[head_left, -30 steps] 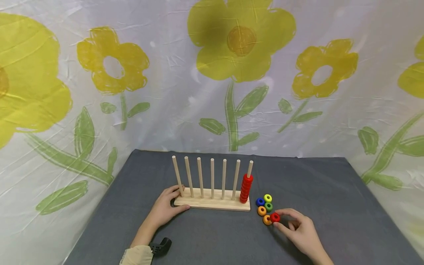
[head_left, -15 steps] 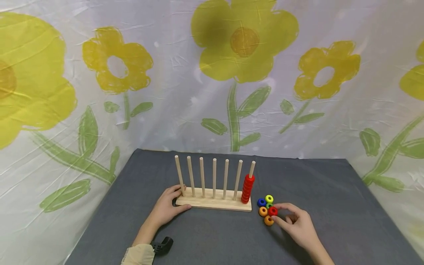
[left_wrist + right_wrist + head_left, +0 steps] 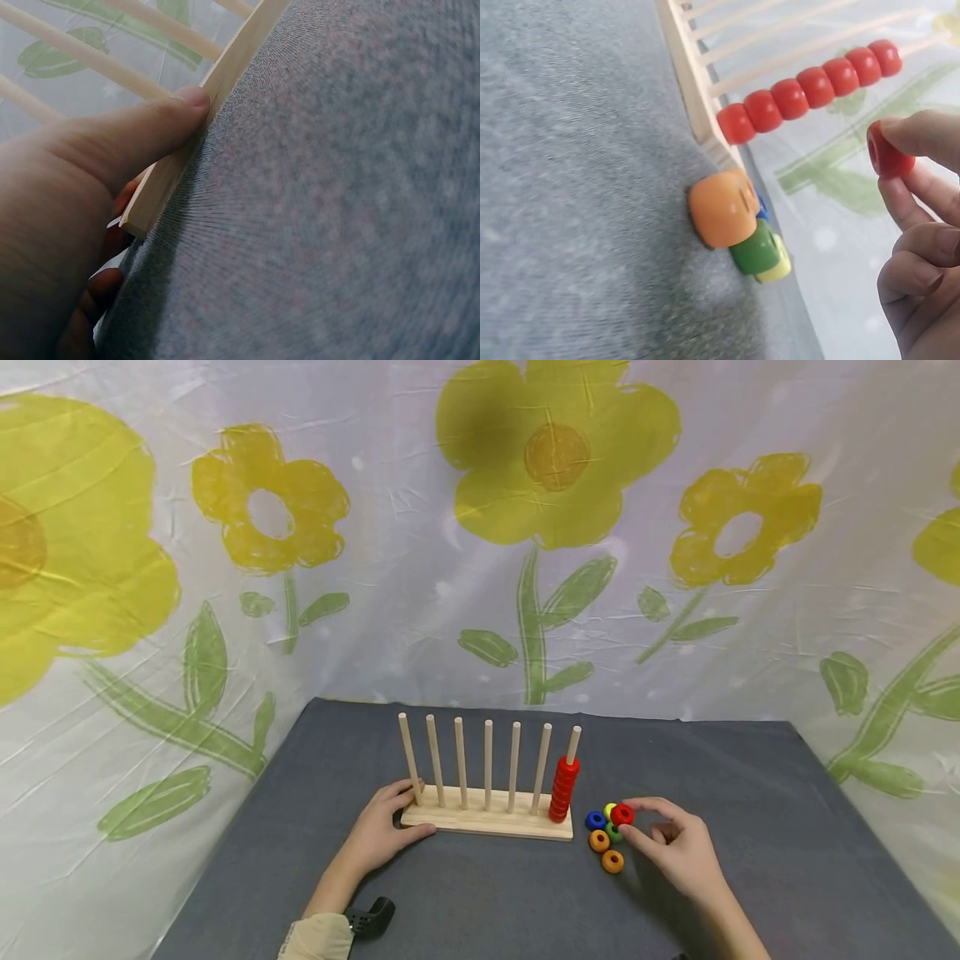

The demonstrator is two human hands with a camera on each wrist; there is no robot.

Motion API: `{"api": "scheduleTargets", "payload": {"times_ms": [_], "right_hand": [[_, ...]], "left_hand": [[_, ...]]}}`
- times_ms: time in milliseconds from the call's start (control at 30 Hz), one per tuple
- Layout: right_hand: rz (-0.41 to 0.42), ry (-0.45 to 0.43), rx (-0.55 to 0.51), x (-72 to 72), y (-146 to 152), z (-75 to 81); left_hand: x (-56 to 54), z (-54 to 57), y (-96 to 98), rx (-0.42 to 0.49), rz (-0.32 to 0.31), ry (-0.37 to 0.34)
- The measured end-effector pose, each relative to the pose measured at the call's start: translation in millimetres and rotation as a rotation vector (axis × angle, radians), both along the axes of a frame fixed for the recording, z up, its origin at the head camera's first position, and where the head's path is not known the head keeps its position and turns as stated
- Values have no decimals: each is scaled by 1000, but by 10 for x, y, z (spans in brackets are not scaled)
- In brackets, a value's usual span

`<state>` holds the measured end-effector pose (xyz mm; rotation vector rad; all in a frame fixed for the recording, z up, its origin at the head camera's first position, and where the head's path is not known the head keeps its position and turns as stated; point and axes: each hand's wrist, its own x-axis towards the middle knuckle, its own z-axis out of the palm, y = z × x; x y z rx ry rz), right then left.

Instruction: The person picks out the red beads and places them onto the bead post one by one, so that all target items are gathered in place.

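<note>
My right hand point(image 3: 684, 852) pinches a red ring-shaped bead point(image 3: 622, 814) between thumb and fingertips. In the right wrist view the held bead point(image 3: 889, 150) is up off the cloth. A wooden peg stand point(image 3: 487, 823) with several upright pegs is to the left; its rightmost peg carries a stack of red beads point(image 3: 564, 790). My left hand point(image 3: 377, 837) grips the left end of the stand, thumb on the front edge and fingers behind. In the left wrist view the thumb presses the base point(image 3: 155, 196); the other fingers are partly hidden.
Beside the stand's right end lie loose beads: a blue bead point(image 3: 596, 820), a yellow bead point(image 3: 609, 809), a green bead point(image 3: 615, 833) and two orange beads point(image 3: 612, 862). Dark grey cloth point(image 3: 480, 902) covers the table. A flowered curtain point(image 3: 390, 635) hangs behind.
My right hand has lifted the red bead away from beside the front orange bead, moving it up and back over the green and yellow ones. The left hand keeps its hold on the stand.
</note>
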<state>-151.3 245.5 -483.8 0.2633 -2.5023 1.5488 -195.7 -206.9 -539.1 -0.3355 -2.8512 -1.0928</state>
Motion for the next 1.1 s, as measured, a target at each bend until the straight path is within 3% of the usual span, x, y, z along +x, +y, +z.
{"api": "scheduleTargets", "payload": {"times_ms": [533,800,1100], "right_hand": [[6,39,9,-89,-65,172],[30,100,0,-165,-168,290],[55,136,2,-225,-241,313]], "left_hand": [[-11,-11,-6,-18,3,-7],[-15,-26,-1,-8,4,-8],[-14,-33,-4,-6,2,6]]}}
